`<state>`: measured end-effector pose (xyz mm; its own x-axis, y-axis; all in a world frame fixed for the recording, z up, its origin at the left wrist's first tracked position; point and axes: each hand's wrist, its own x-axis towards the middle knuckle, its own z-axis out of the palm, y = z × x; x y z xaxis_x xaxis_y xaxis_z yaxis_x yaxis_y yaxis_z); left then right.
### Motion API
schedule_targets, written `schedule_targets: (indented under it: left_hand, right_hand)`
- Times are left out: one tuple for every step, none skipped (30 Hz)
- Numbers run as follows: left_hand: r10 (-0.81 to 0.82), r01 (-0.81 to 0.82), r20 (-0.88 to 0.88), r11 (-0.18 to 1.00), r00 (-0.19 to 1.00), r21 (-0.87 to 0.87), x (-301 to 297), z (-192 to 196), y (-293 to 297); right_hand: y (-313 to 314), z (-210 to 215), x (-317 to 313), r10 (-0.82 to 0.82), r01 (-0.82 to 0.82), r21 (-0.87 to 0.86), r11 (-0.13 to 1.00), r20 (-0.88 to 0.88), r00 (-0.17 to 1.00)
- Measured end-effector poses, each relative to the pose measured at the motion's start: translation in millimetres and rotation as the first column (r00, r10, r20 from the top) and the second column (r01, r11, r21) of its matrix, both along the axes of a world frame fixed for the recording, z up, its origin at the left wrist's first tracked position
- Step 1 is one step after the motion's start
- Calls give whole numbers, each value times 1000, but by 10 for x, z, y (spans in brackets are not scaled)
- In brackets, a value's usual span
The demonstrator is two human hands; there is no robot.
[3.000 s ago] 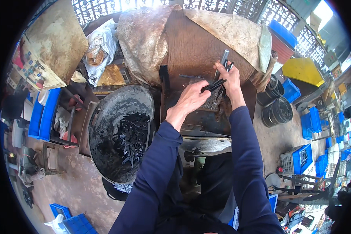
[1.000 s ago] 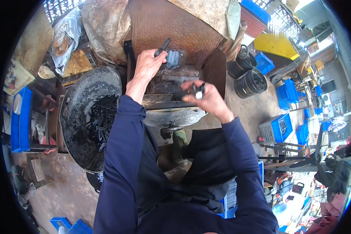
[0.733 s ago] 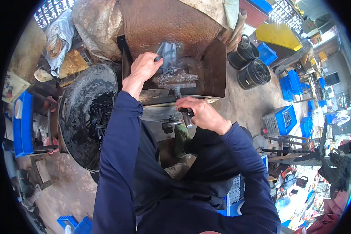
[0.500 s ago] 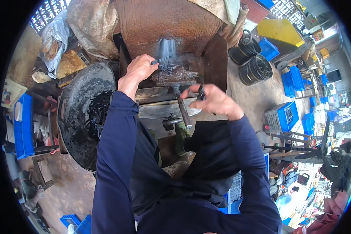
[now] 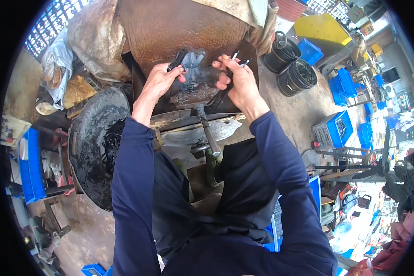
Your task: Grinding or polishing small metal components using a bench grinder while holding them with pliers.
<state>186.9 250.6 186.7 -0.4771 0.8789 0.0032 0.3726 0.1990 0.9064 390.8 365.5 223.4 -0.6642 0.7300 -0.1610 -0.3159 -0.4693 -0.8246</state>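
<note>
My left hand (image 5: pixel 157 85) pinches a small dark metal piece (image 5: pixel 178 59), which points up toward the back of the machine. My right hand (image 5: pixel 244 85) is raised at the right side of the work bay. Its fingers are curled around slim dark pieces (image 5: pixel 244 62) with bright tips. Between the hands is a wet grey metal patch (image 5: pixel 193 64), with a worn, grimy block (image 5: pixel 188 97) below it. Nearer to me, a metal lever handle (image 5: pixel 209 136) slants down from the machine's front, with neither hand on it.
A large dark round pan (image 5: pixel 89 138) at my left holds many black metal pieces (image 5: pixel 112 140). A brown, stained sheet (image 5: pixel 179 25) hangs behind the machine. Black buckets (image 5: pixel 297 76) and a grey crate (image 5: pixel 324 135) stand on the right, with a fan (image 5: pixel 379 168) further out.
My right hand has moved up and away from beside the lever handle. The left hand's piece has tilted more upright. The whole view has shifted slightly.
</note>
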Motion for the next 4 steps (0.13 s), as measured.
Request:
schedule_targets:
  left_hand:
    - [-20, 13, 138, 999, 990, 51, 84, 110, -13]
    - [-22, 15, 133, 998, 991, 54, 135, 194, -49]
    - [-16, 3, 240, 999, 971, 52, 183, 265, -80]
    - [-9, -8, 345, 999, 939, 49, 226, 316, -103]
  right_hand:
    - [-2, -2, -19, -28, 28, -12, 1000, -8, 1000]
    - [-33, 3, -54, -30, 30, -8, 1000, -13, 999]
    - [-66, 6, -83, -29, 29, 7, 1000, -28, 999]
    - [-98, 8, -107, -28, 29, 23, 999, -43, 999]
